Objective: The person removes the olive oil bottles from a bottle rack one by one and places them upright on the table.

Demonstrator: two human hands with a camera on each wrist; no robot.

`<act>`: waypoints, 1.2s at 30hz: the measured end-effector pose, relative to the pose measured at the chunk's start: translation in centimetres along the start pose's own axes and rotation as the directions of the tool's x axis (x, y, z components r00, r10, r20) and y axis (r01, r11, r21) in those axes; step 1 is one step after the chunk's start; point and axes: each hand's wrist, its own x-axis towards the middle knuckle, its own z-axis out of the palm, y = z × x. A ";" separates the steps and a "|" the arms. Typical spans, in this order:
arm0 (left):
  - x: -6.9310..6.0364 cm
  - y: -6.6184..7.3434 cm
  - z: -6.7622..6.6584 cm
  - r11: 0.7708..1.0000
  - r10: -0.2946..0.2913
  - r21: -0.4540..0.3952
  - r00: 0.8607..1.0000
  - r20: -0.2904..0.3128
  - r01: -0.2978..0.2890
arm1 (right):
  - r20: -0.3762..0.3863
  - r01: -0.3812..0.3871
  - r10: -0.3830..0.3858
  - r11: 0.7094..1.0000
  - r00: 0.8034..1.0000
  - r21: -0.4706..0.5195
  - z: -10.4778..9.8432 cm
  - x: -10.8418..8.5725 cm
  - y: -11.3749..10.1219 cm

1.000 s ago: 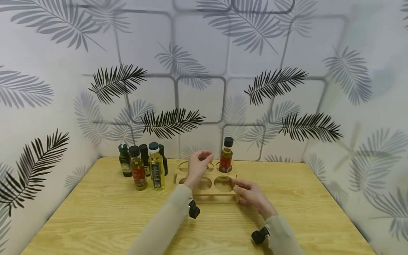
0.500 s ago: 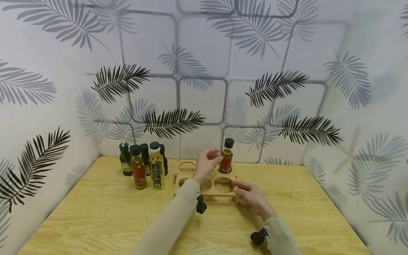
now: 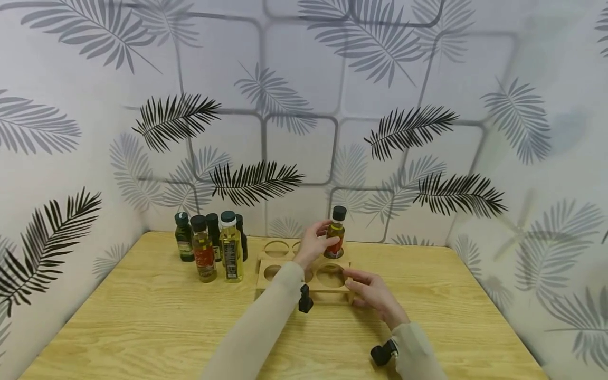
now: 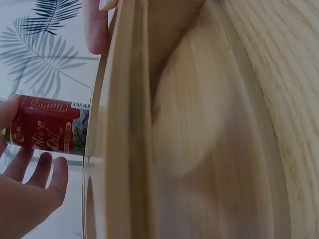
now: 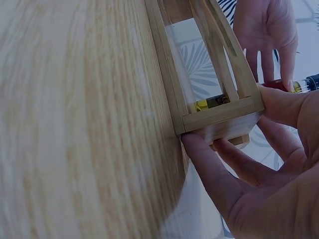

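A two-tier wooden bottle rack (image 3: 273, 259) with round holes stands at the back middle of the table. In its back right hole sits an olive oil bottle (image 3: 338, 230) with a red label and black cap. My left hand (image 3: 313, 247) holds that bottle, thumb on the near side and fingers curled behind it. The left wrist view shows the red label (image 4: 47, 124) between thumb and fingers. At the rack's right end, my right hand (image 3: 377, 295) grips the corner. In the right wrist view, its thumb lies along the upper edge and its fingers (image 5: 214, 174) press the end panel.
Several bottles stand to the left of the rack: a red-labelled one (image 3: 205, 258), a clear one with yellow oil (image 3: 231, 253) and dark green ones (image 3: 184, 240) behind. Leaf-patterned wall covering (image 3: 299, 148) rises right behind the wooden table (image 3: 142, 316).
My left hand has moved right from over the rack's middle to the olive oil bottle and taken hold of it. The right hand stays on the rack's right end.
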 end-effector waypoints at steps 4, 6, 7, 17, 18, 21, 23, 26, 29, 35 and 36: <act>0.1 0.3 0.4 0.999 0.021 0.030 0.999 0.033 -0.022 | 0.005 -0.004 0.004 1.000 1.000 0.005 0.0 0.0 0.0; 0.2 0.4 0.5 0.999 0.026 0.034 0.999 0.042 -0.028 | 0.005 -0.004 0.004 1.000 1.000 0.009 -0.1 0.0 0.0; 0.2 0.5 0.6 0.999 0.023 0.026 0.999 0.047 -0.024 | 0.008 -0.001 0.001 1.000 1.000 0.006 -0.1 0.0 0.0; 0.2 0.4 0.6 0.998 0.049 0.029 0.997 0.056 -0.051 | -0.005 -0.008 0.008 1.000 1.000 0.009 -0.1 0.1 0.0; 0.1 0.4 0.6 0.998 0.052 0.030 0.997 0.062 -0.054 | -0.004 -0.010 0.010 1.000 1.000 0.008 0.0 0.0 -0.1; 0.2 0.3 0.5 0.997 0.063 0.047 0.995 0.072 -0.067 | -0.006 -0.012 0.012 1.000 1.000 0.004 0.1 0.0 0.0; 0.3 0.2 0.5 0.997 0.065 0.042 0.995 0.073 -0.068 | -0.005 -0.014 0.014 1.000 1.000 0.002 0.1 0.0 -0.1; 0.3 0.1 0.4 0.997 0.074 0.014 0.994 0.078 -0.075 | 0.004 -0.007 0.007 1.000 1.000 -0.004 0.1 0.0 0.0; 0.2 0.1 0.2 0.996 0.090 -0.025 0.993 0.077 -0.089 | -0.002 -0.007 0.007 1.000 1.000 0.000 0.2 0.0 0.1; 0.1 0.6 -0.4 0.987 0.144 -0.071 0.989 0.019 -0.142 | 0.011 -0.007 0.007 1.000 1.000 0.011 0.2 0.2 0.3; 0.1 0.8 -0.5 0.986 0.152 -0.076 0.988 0.010 -0.151 | 0.014 -0.003 0.002 1.000 1.000 0.011 0.2 0.2 0.4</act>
